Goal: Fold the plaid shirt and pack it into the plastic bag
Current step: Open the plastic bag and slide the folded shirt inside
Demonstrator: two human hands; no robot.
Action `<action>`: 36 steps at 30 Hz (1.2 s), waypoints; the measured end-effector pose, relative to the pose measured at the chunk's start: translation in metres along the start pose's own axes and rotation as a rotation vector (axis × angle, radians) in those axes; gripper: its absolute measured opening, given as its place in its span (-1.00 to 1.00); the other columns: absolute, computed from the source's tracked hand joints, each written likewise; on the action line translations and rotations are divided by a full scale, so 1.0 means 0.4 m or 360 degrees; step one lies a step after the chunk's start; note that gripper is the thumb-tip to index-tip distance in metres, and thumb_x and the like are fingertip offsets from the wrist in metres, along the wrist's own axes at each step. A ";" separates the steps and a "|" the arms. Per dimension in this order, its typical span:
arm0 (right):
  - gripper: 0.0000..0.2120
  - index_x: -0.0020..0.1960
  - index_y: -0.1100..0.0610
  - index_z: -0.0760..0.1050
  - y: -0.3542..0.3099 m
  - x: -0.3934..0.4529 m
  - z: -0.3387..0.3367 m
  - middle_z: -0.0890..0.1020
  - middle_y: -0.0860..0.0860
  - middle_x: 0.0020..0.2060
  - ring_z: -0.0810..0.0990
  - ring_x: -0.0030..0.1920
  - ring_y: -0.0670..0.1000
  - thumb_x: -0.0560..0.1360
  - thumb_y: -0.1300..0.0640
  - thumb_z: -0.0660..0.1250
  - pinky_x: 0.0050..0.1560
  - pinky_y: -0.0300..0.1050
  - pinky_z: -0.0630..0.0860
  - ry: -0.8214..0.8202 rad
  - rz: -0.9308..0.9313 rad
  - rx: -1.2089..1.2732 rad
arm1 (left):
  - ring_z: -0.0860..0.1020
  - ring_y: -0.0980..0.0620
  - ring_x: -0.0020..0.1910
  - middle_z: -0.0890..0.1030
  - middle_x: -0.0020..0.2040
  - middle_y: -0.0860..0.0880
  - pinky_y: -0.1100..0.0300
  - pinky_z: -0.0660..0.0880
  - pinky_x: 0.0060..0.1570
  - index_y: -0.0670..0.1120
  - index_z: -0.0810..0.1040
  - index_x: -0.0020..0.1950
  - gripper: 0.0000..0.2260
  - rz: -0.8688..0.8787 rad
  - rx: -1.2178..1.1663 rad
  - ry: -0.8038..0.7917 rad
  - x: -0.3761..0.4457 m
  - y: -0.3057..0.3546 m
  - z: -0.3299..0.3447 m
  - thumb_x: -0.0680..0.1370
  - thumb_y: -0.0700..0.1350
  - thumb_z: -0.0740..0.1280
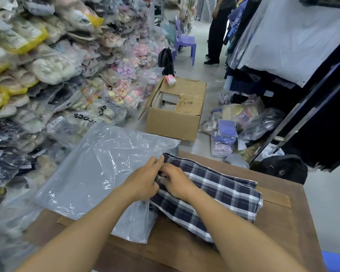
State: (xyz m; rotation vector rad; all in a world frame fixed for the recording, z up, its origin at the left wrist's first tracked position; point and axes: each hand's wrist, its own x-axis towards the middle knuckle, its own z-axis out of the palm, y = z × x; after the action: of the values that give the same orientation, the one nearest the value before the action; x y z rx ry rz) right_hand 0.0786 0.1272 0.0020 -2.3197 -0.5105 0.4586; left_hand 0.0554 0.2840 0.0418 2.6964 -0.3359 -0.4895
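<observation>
Both sets of fingers meet at the near-left edge of the folded plaid shirt (214,191), right where the mouth of the plastic bag (98,173) lies. The left hand (143,181) has its fingers curled closed, apparently pinching the bag's opening film against the shirt's edge; the exact pinch is hidden behind the knuckles. The right hand (176,181) lies just beside it, touching it, fingers bent down onto the plaid cloth and seemingly gripping its corner, though how tightly cannot be told.

The folding looks finished: the shirt is a compact stacked rectangle lying to the right of the fingers on the desk (283,228). The bag spreads flat to the left and away from the fingers, mostly empty, its far end hanging past the desk edge. So the step in hand is likely the start of packing, getting the shirt's leading edge into the bag's mouth.

The next move probably calls for the left fingers to hold the mouth open while the right slides the bundle leftward without letting the folds slip. Beyond the bag, well apart, a cardboard box (175,112) stands on the floor.
</observation>
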 end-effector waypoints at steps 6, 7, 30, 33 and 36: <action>-0.71 0.27 0.09 0.59 0.050 -0.097 -0.098 0.62 -0.02 0.21 0.61 0.15 -0.01 0.56 0.20 0.37 0.22 0.01 0.57 0.0463 0.0144 0.0112 | 0.50 -0.15 0.09 0.19 0.47 -0.07 0.06 0.39 -0.21 -0.12 -0.04 0.62 -0.28 -0.0076 0.0436 -0.0002 0.026 0.063 0.059 0.55 -0.14 0.28; -0.71 0.26 0.07 0.59 0.068 -0.121 -0.122 0.62 -0.03 0.16 0.60 0.09 -0.01 0.55 0.15 0.39 0.18 0.03 0.58 0.0516 0.0246 0.0076 | 0.50 -0.16 0.12 0.19 0.48 -0.09 0.06 0.39 -0.20 -0.14 -0.03 0.62 -0.27 -0.0089 0.0484 -0.0001 0.030 0.071 0.069 0.55 -0.15 0.30; -0.46 0.22 0.21 0.63 0.297 -0.363 -0.198 0.77 0.18 -0.07 0.73 0.04 0.25 0.27 0.16 0.64 0.29 0.30 0.52 0.0692 0.1547 0.1631 | 0.52 -0.13 0.13 0.18 0.50 -0.10 0.11 0.39 -0.22 -0.16 -0.03 0.61 -0.23 -0.0087 0.0543 0.0063 0.038 0.072 0.083 0.50 -0.28 0.32; -0.57 0.23 0.20 0.59 0.252 -0.339 -0.200 0.77 0.18 -0.08 0.76 -0.07 0.23 0.39 0.23 0.56 -0.02 0.18 0.69 0.0678 0.1430 0.1672 | 0.51 -0.14 0.19 0.19 0.50 -0.08 0.07 0.50 -0.10 -0.13 -0.02 0.62 -0.24 -0.0075 0.0487 0.0063 0.029 0.064 0.076 0.51 -0.25 0.32; -0.67 0.22 0.19 0.58 0.207 -0.308 -0.199 0.77 0.18 -0.06 0.77 -0.14 0.18 0.47 0.24 0.48 -0.25 0.04 0.69 0.0667 0.1304 0.1816 | 0.52 -0.11 0.00 0.22 0.46 -0.05 0.02 0.55 -0.13 -0.12 -0.01 0.61 -0.26 -0.0063 0.0406 0.0064 0.022 0.059 0.065 0.51 -0.24 0.30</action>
State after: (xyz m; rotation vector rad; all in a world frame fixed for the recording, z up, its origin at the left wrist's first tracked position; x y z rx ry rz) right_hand 0.0281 -0.0325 0.0205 -1.3146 0.7760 0.4348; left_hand 0.0496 0.2516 0.0262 2.9607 -0.3562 -0.4280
